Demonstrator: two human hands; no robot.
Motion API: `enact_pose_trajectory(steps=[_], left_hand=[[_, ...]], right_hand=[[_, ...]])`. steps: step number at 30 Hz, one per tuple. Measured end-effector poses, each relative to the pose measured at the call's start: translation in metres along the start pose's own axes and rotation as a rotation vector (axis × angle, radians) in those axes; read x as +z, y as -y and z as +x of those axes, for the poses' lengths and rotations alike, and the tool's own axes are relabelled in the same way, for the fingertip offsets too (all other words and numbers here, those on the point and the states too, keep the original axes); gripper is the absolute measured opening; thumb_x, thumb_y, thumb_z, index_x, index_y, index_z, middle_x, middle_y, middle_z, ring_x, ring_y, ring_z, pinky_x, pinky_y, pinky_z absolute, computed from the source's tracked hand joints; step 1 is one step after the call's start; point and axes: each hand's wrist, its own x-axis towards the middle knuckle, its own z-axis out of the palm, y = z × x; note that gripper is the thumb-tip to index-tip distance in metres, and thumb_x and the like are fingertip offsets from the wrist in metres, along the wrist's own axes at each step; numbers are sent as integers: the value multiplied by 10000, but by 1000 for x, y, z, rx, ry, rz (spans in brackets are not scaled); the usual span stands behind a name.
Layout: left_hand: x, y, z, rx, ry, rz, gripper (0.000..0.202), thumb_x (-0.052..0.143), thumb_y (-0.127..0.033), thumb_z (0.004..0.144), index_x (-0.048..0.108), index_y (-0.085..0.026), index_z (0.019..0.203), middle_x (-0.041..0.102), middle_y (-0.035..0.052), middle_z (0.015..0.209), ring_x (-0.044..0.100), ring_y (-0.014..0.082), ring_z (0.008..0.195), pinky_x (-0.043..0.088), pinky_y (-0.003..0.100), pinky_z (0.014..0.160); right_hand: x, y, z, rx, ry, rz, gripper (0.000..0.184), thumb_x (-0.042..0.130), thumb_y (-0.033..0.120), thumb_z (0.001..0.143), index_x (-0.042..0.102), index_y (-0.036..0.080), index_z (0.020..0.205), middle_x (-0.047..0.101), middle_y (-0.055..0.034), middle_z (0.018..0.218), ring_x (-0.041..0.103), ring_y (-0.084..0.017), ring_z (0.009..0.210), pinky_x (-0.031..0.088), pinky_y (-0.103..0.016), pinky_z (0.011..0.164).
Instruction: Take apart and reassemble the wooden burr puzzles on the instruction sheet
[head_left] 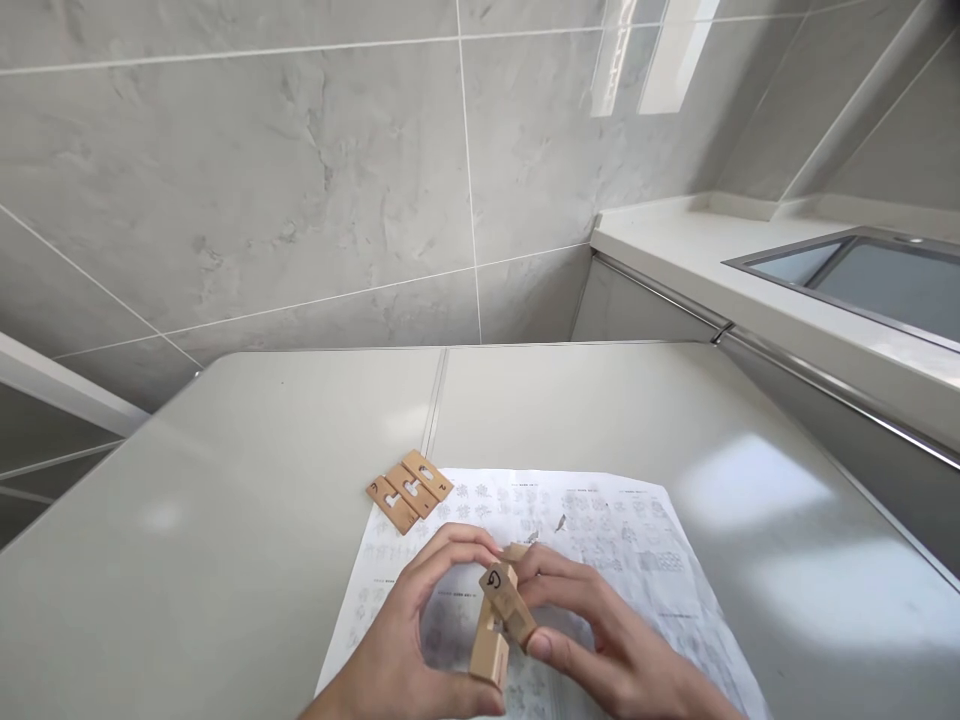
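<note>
Left hand (409, 640) and right hand (607, 640), fingers curled closed, pinch crossed wooden blocks (501, 615) from both sides, seemingly to keep them locked, above the bench (225, 480). A printed sheet (637, 540) lies beneath for reading; three spare slotted pieces (409, 489) lie at its far corner.

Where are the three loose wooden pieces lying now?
In the head view, the loose pieces lie side by side at the sheet's far left corner, beyond the left hand that holds the puzzle.
</note>
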Motion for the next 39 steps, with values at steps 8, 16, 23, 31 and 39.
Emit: enact_pose_trajectory(steps=[8,16,23,31,39], left_hand=[[2,1,-6,-62,-87,40,651,887,-687,797,670,-279,1255,629,125,1334,604,384,1334,478,532,1169],[-3,14,-25,-125,-356,684,522,900,-459,840,613,-286,1239,603,114,1402,616,374,1331,528,568,1121],[10,31,-20,-121,-328,880,481,902,-410,807,643,-273,1190,620,106,1421,611,418,1346,584,597,1051],[11,38,-3,-90,-262,857,565,854,-453,891,595,-291,1367,632,112,1435,657,408,1318,580,574,1083],[7,27,25,-63,-31,779,735,939,-320,757,603,-297,1410,605,112,1504,660,404,1314,593,518,1062]], right_hand=[[-3,11,1,-16,77,-20,473,499,653,1108,733,256,1003,736,-62,1018,713,-237,925,611,-408,880],[-2,-11,-1,62,-302,-509,310,462,393,1169,613,253,938,673,-12,846,638,-189,736,531,-304,667],[-2,-45,-5,84,-431,-890,248,484,305,1152,606,245,945,694,-21,840,659,-188,651,423,-291,535],[-2,-51,-7,64,-360,-976,116,521,219,1101,608,232,1025,704,-55,893,669,-220,703,473,-337,585],[6,-37,-4,37,-118,-897,325,594,20,937,542,234,1177,679,-48,1017,681,-260,864,587,-416,742]])
